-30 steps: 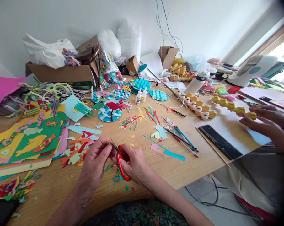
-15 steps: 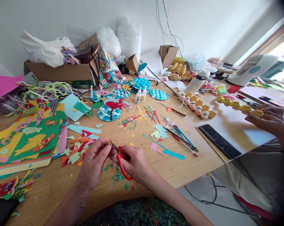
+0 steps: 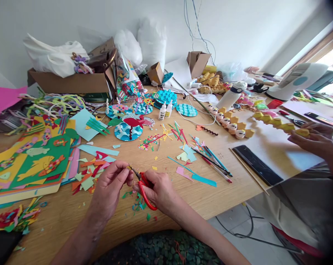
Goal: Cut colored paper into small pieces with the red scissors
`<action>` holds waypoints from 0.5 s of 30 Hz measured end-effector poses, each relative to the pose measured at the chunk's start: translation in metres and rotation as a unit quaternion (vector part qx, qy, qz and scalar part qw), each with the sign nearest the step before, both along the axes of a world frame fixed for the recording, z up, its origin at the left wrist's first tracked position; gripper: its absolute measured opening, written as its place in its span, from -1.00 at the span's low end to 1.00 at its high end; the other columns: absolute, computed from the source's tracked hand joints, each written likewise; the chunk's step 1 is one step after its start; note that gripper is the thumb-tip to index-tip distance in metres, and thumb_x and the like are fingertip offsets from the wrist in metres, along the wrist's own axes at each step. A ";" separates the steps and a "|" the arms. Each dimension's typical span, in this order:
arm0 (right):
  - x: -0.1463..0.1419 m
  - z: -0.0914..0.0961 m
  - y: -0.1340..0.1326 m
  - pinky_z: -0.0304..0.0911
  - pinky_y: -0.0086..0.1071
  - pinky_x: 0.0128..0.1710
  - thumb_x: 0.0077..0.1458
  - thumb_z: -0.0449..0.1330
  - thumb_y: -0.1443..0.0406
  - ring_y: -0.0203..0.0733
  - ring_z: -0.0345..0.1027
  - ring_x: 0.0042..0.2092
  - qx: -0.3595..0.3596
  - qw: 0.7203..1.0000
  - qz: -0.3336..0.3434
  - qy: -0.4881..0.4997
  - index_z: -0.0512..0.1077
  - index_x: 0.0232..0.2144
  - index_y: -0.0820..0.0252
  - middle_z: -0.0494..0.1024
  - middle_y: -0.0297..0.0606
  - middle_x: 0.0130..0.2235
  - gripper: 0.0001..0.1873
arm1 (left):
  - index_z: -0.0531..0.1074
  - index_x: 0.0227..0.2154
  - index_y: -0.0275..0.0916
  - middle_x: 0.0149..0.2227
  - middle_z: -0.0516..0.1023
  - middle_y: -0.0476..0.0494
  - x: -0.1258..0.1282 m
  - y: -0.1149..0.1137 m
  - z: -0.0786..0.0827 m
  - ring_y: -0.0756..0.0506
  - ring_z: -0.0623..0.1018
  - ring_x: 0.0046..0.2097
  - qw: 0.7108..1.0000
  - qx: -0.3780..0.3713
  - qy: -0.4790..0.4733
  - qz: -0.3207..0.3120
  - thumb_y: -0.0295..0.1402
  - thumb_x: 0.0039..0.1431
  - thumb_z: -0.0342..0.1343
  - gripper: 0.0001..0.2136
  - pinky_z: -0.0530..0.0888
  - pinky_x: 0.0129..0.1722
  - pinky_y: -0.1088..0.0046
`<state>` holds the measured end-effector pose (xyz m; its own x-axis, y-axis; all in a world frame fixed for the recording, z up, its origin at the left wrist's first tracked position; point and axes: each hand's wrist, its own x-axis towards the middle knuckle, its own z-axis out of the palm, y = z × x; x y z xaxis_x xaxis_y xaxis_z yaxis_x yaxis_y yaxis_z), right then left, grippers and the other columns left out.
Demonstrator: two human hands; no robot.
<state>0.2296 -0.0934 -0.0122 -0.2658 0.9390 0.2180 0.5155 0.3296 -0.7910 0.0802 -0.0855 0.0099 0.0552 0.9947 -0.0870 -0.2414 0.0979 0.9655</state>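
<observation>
Right hand (image 3: pixel 161 188) was curled snugly round a pair of scissors (image 3: pixel 141 183), which sat about 7 o'clock from the middle of the view; left hand (image 3: pixel 111 187) was pinched, fingertips together on a tiny yellowish bit (image 3: pixel 128 168), way too small to say what, right by the blade tips; the scissors had smooth, shiny red loop handles and slim, pointy grey metal blades aimed between 10 and 11.

From the scissors, ragged green snippets (image 3: pixel 138 203) lay at 6 on the wood-grain table (image 3: pixel 194 200); angular paper offcuts (image 3: pixel 87 184) were heaped around 9; a round blue disc with wavy paper layers (image 3: pixel 121 133) sat between 11 and 12; two white glue bottles (image 3: pixel 165 111) stood near 1; slim pencils (image 3: pixel 217 162) lay between 2 and 3.
</observation>
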 end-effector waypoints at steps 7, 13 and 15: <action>0.002 -0.001 -0.001 -0.16 -0.52 -0.59 0.06 0.07 0.01 -0.43 -0.07 -0.59 -0.014 1.000 0.005 -0.022 0.16 -0.65 0.20 0.12 -0.46 -0.64 -0.55 | 0.41 -0.46 -0.23 -0.54 0.43 0.05 0.000 0.001 0.002 0.04 0.40 -0.47 1.000 -0.003 0.008 0.012 -0.36 -0.02 0.15 -0.93 0.35 -0.47 0.56; 0.003 -0.003 -0.001 -0.16 -0.52 -0.59 0.05 0.07 -0.02 -0.43 -0.08 -0.59 -0.018 1.000 0.010 -0.018 0.15 -0.66 0.20 0.11 -0.47 -0.64 -0.53 | 0.41 -0.47 -0.24 -0.56 0.43 0.05 0.000 0.001 0.003 0.03 0.40 -0.49 1.000 -0.003 0.009 0.022 -0.36 -0.04 0.16 -0.92 0.35 -0.49 0.55; 0.002 -0.003 -0.001 -0.16 -0.52 -0.59 0.05 0.07 -0.02 -0.43 -0.08 -0.59 -0.018 1.000 0.011 -0.016 0.15 -0.66 0.20 0.11 -0.47 -0.64 -0.53 | 0.41 -0.47 -0.24 -0.56 0.43 0.05 0.000 0.001 0.003 0.04 0.40 -0.49 1.000 -0.001 0.008 0.021 -0.36 -0.03 0.16 -0.93 0.35 -0.49 0.56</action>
<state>0.2320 -0.0940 -0.0153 -0.2920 0.9403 0.1750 0.5337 0.3120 -0.7860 0.0798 -0.0845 0.0125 0.0111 0.9958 -0.0904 -0.2297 0.0905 0.9690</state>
